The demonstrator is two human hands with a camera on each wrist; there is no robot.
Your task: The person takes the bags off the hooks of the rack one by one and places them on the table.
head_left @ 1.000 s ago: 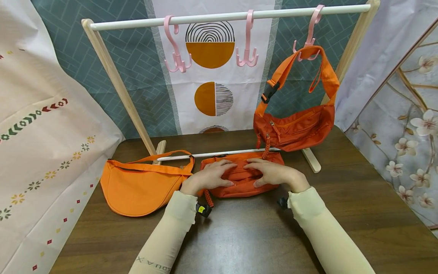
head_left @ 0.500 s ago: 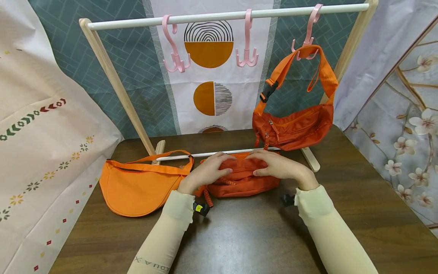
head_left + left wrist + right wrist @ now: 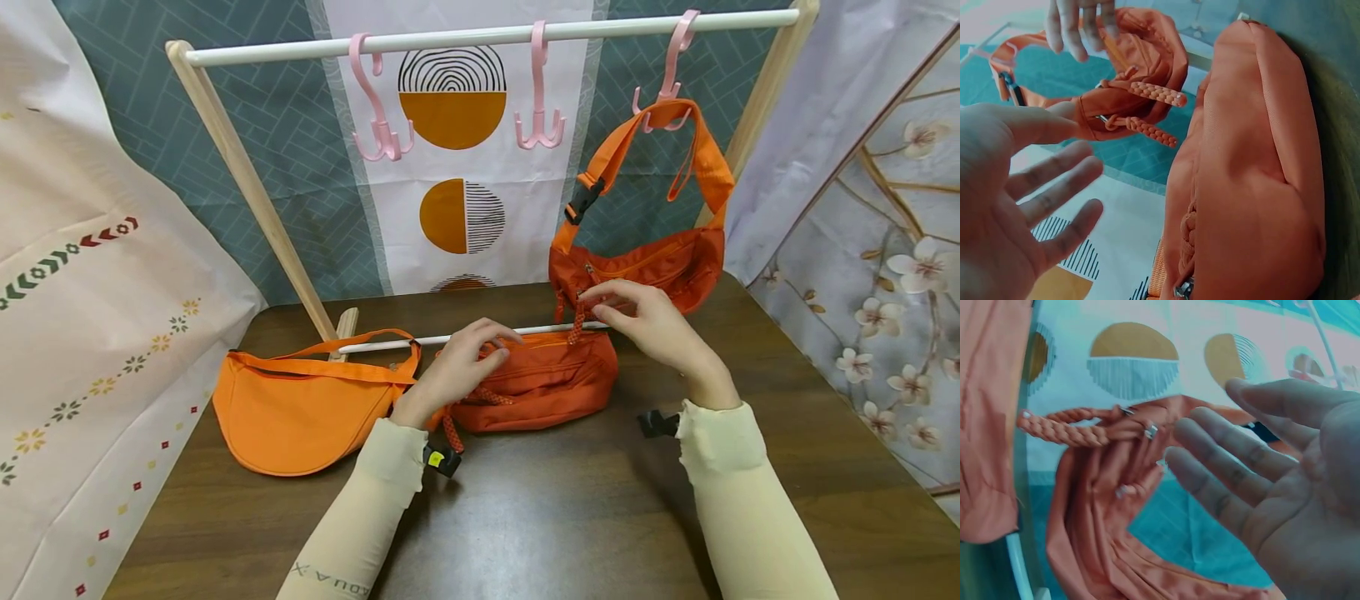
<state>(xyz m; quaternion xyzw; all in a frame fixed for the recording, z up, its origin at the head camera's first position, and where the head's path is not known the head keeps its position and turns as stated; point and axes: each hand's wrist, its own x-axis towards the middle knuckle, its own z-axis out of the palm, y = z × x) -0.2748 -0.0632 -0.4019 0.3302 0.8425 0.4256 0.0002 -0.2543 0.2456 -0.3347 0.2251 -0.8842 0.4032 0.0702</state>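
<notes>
A red-orange waist bag [image 3: 540, 387] with braided zip pulls lies on the table. Above its left end my left hand [image 3: 459, 367] hovers with bent, spread fingers; the left wrist view shows that hand [image 3: 1041, 187] holding nothing. My right hand [image 3: 660, 329] is raised in front of a second waist bag [image 3: 637, 267], which hangs by its orange strap from a pink hook [image 3: 670, 75]. In the right wrist view the fingers [image 3: 1222, 462] are extended beside the hanging bag's zips, with nothing gripped. Whether they touch that bag, I cannot tell.
A bright orange crescent bag [image 3: 300, 417] lies at the left of the table. Two more pink hooks [image 3: 382, 108] hang from the white rail [image 3: 465, 38] of a wooden-legged rack [image 3: 247, 175]. A low white bar [image 3: 397, 342] crosses behind the bags.
Both hands have come up off the lying waist bag. My right hand has moved right and upward toward the hanging bag; my left hand has stayed near the lying bag's left end.
</notes>
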